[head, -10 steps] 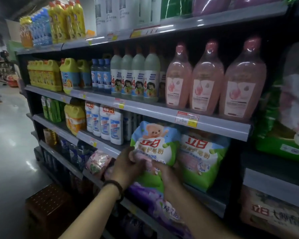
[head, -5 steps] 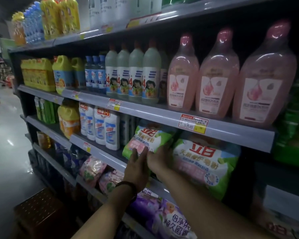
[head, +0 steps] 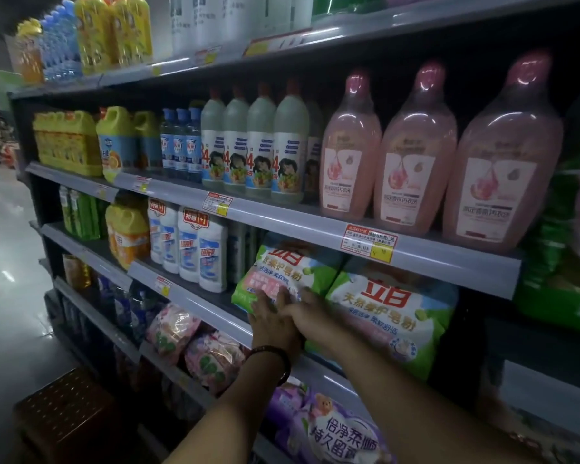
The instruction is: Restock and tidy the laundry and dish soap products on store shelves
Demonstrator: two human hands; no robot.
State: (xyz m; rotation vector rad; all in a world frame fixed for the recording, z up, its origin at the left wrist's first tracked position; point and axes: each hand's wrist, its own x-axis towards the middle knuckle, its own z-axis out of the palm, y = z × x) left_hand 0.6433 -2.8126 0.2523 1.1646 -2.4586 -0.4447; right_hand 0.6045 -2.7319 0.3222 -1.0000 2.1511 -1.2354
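Soap powder bag (head: 282,276): now lies tilted back on third shelf (head: 195,301), just beside matching bag (head: 392,313) at right, white detergent bottles (head: 188,249) at left. One second ago it stood upright before shelf, clutched by both hands; half second ago, half in. Placement judged nearly done; squaring up remains. Left hand (head: 272,326), right hand (head: 312,316): grip apart, fingers flat, pressing bag's lower front, hands overlapping.

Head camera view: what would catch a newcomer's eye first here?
Three tall pink bottles stand in a row on the grey shelf at upper right. Just below them, the left hand and right hand press flat against a green-and-pink powder bag, which sits beside a matching bag.
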